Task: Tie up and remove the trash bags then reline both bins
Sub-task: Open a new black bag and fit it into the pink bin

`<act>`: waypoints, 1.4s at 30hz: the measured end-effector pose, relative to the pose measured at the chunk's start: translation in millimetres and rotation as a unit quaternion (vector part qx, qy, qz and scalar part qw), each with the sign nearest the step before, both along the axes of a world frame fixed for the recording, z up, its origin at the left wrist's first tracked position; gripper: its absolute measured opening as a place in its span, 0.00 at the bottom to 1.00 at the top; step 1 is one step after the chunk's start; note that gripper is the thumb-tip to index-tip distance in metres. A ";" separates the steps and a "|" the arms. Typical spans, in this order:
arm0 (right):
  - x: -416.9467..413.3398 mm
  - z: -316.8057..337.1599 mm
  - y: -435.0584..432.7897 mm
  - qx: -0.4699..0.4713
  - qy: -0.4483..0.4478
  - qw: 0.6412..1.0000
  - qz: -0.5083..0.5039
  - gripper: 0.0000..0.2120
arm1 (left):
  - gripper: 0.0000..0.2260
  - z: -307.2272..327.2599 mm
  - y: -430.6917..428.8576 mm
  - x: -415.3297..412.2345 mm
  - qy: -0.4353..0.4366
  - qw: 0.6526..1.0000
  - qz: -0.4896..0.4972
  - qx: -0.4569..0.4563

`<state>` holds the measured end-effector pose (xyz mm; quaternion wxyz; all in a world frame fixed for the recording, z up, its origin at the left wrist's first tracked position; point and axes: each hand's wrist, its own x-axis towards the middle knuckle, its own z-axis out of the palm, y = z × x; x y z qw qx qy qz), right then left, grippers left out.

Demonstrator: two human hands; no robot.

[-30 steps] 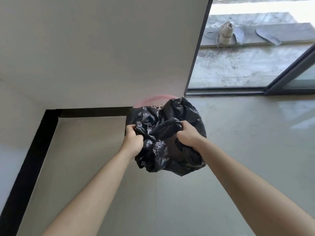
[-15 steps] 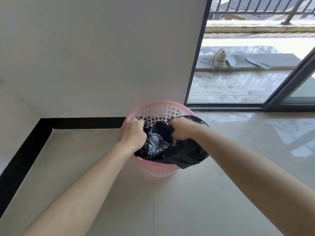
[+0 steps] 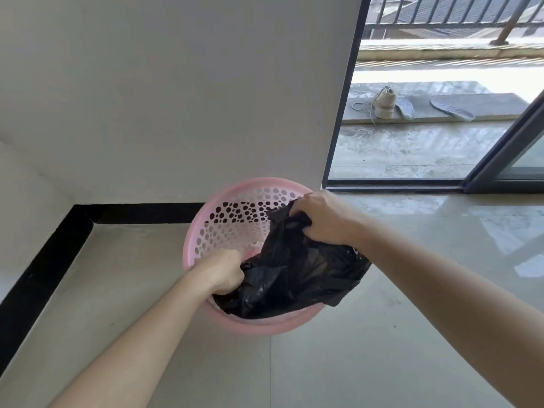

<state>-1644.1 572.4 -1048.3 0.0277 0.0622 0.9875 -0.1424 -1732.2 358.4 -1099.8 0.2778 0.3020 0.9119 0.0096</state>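
Note:
A pink perforated plastic bin [image 3: 206,231] stands on the floor against the white wall. A black trash bag [image 3: 297,275] lies crumpled across the bin's near and right side, partly inside it and draped over the right rim. My left hand [image 3: 223,270] grips the bag's edge at the near left rim, down inside the bin. My right hand [image 3: 321,217] grips another part of the bag's edge above the far right rim. The bin's far inner wall with its round holes is bare.
A white wall with a black skirting strip [image 3: 47,260] runs behind and left of the bin. To the right, an open sliding door frame [image 3: 344,92] leads to a balcony with a shoe [image 3: 384,104] and insoles [image 3: 452,110]. Glossy tiled floor surrounds the bin.
The bag has gone from a bunched ball held above the bin down into it. My hands have pulled apart, the left down to the near rim, the right to the far right rim.

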 end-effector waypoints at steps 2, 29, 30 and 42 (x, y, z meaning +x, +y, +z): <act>1.7 5.2 1.2 0.109 0.100 0.989 -0.024 0.10 | 0.11 -1.5 -6.8 -3.3 0.016 0.993 0.065 0.094; 14.9 -21.7 21.0 0.052 0.072 0.973 -0.213 0.10 | 0.05 29.5 -2.0 -11.9 0.267 0.932 0.089 0.230; 14.4 -17.3 27.7 0.030 0.083 0.971 -0.220 0.12 | 0.07 31.3 -3.8 -16.5 0.236 0.941 0.099 0.222; 22.0 7.0 55.3 -0.086 0.004 0.970 -0.229 0.28 | 0.17 54.9 -21.9 -33.0 -0.316 0.821 0.191 0.436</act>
